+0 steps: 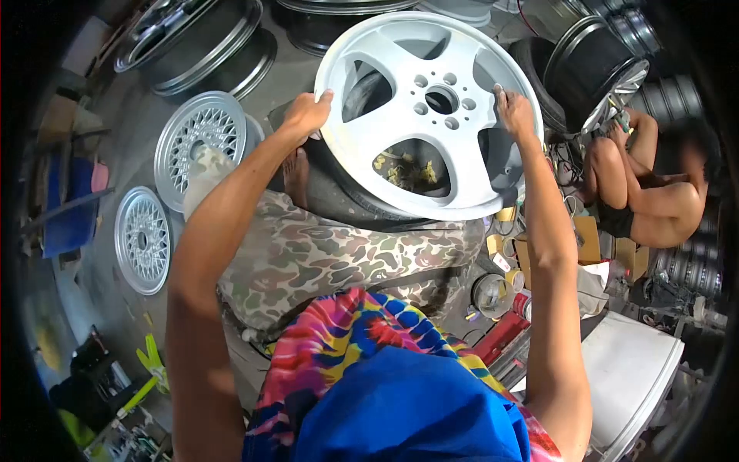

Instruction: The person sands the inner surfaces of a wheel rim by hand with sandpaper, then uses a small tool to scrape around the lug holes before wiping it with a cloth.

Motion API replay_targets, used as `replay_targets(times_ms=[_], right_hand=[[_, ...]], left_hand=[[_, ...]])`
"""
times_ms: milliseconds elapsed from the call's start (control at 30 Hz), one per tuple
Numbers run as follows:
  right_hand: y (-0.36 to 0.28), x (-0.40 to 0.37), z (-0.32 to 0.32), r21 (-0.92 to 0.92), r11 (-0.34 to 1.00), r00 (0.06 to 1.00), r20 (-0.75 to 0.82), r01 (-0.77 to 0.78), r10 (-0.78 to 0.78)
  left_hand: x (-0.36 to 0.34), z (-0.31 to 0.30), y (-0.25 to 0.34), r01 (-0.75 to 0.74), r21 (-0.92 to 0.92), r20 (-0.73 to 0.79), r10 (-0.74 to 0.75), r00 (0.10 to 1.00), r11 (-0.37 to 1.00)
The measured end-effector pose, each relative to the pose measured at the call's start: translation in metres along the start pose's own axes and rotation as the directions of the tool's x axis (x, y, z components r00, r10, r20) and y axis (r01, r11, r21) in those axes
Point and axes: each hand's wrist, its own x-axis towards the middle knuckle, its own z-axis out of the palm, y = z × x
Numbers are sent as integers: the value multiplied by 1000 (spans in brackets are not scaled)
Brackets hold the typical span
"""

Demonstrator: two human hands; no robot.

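Note:
A white five-spoke car wheel rim (373,137) is tilted before me above a dark tyre (346,181). My left hand (308,115) grips its outer lip on the left side, thumb on top and fingers out of sight beneath. On the right, my right hand (514,112) is closed on the rim near a spoke's outer end. Bolt holes ring the open centre bore, and yellowish scraps show through the lower window. Camouflage-patterned cloth (323,246) covers my legs just below the wheel.
Two silver mesh-pattern wheel pieces (142,240) stand at the left. More rims (208,58) lie at the back. To the right, a person (654,177) crouches beside another wheel (589,69). Tape rolls, boxes, a red tool case (504,331) and a white panel (631,362) sit lower right.

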Motion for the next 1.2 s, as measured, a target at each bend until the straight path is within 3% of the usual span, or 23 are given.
replay_targets(times_ms=[133,200,267,333,467,533,600,633,733,800,867,900,967,1000,1067,1133,1200], right_hand=[[-5,-9,-7,-44,999,1000,2,-10,10],[-9,-28,-14,-23,998,998,3,-60,60],[-14,-51,-18,-34,996,997,10,-79,79],[-39,-75,-28,-7,993,989,-96,-115,114],[-63,-96,-35,17,984,981,-74,-176,177],[-74,-104,-44,66,988,986,-86,-139,144],[-90,-110,-54,19,991,961,-248,131,-122],[-108,-114,-61,-70,981,950,-243,183,-195],[-157,-127,-69,151,954,964,23,259,-265],[-181,-125,-75,201,848,842,141,491,-521],[-196,-125,-74,155,769,724,263,620,-637],[-197,-121,-72,160,760,716,261,630,-648],[-194,-111,-67,94,644,567,391,759,-725],[-193,-98,-63,34,613,570,331,789,-752],[-197,-67,-71,-39,703,633,474,710,-612],[-199,-62,-61,-51,704,650,436,708,-622],[-204,-86,-49,145,699,447,674,700,-588]], left_hand=[[15,-2,5,-5,90,-38,9,999,996],[33,-8,17,61,80,4,-61,998,995],[82,-11,8,-143,330,-101,185,977,933],[91,-30,27,-188,369,-30,214,976,910],[87,-45,46,-183,465,-86,250,964,866],[88,-51,47,-191,462,-89,259,962,866],[85,-52,47,-227,513,-73,306,949,828],[85,-52,48,-234,536,-78,324,943,811],[79,-46,53,-321,579,-164,492,855,750],[69,-43,58,-466,566,-254,682,686,680],[58,-30,66,-607,496,-375,783,496,621],[46,-29,75,-602,499,-271,772,575,623],[16,-32,93,-599,511,-46,716,696,616],[13,-27,94,-590,514,7,685,728,623],[16,-22,90,-596,550,138,641,755,584],[13,-25,84,-608,574,238,599,764,548],[10,-26,79,-606,580,275,570,774,544]])
